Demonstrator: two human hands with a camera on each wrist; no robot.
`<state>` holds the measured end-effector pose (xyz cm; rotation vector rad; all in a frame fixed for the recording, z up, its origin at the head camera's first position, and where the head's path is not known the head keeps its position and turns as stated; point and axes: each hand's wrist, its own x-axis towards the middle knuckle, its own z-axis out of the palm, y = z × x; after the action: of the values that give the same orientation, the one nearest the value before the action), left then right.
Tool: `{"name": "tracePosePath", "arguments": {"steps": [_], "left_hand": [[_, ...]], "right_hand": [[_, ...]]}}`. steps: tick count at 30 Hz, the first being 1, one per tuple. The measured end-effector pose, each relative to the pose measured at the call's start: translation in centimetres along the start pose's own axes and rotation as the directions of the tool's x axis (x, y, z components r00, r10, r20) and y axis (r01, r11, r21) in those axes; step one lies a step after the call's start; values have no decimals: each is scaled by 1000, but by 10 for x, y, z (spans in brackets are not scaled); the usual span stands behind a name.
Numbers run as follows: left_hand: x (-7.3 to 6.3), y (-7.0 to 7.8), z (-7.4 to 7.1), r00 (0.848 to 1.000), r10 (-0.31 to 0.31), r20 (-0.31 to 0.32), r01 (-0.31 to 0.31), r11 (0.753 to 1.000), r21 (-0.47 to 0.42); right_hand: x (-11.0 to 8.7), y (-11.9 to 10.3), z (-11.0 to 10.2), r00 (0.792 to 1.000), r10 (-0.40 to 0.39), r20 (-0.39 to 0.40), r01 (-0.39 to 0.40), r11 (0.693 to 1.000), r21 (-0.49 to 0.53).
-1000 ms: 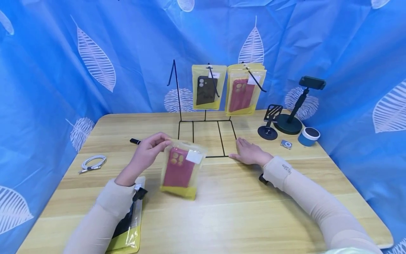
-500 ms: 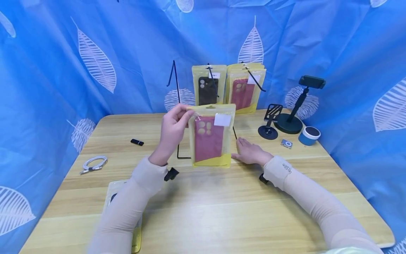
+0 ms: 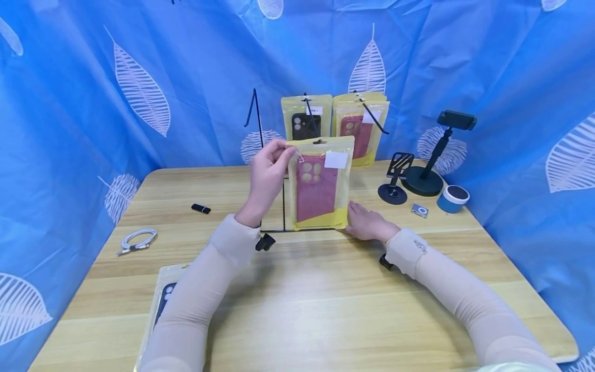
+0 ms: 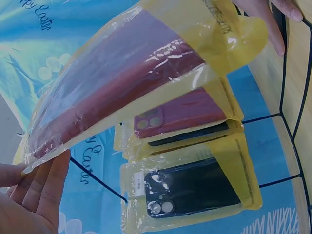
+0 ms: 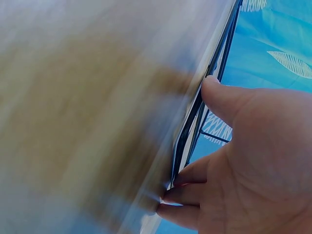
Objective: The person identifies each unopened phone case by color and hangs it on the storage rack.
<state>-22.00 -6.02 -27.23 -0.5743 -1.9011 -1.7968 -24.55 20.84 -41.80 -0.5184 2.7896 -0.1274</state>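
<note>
My left hand (image 3: 269,170) pinches the top left corner of a clear-and-yellow pouch (image 3: 318,186) with a red phone case inside. The pouch hangs upright before the black wire rack (image 3: 284,206), its hang hole free of any hook. From one rack hook hangs a pouch with a black phone case (image 4: 192,187); another hook bears several pouches, a red phone case (image 4: 180,114) frontmost. The left hook is bare. On the table, my right hand (image 3: 367,223) rests at the rack base's front right corner, its thumb and fingertips (image 5: 187,195) touching the wire.
Under my left forearm lies another pouch (image 3: 160,289), partly hidden. A coiled white cable (image 3: 139,239) and a small black stick (image 3: 201,208) are at left. At right stand two phone stands (image 3: 392,194) (image 3: 420,181), a blue jar (image 3: 452,200) and a small square device (image 3: 419,210).
My left hand has raised the red-case pouch from low over the table and carried it right and forward, toward the rack. The right hand has stayed at the rack base.
</note>
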Motion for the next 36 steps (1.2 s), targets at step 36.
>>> {"name": "tracePosePath", "arguments": {"steps": [36], "left_hand": [[79, -48, 6, 991, -111, -78, 129, 946, 298]], "right_hand": [[-4, -3, -1, 999, 30, 13, -30, 1000, 10]]}}
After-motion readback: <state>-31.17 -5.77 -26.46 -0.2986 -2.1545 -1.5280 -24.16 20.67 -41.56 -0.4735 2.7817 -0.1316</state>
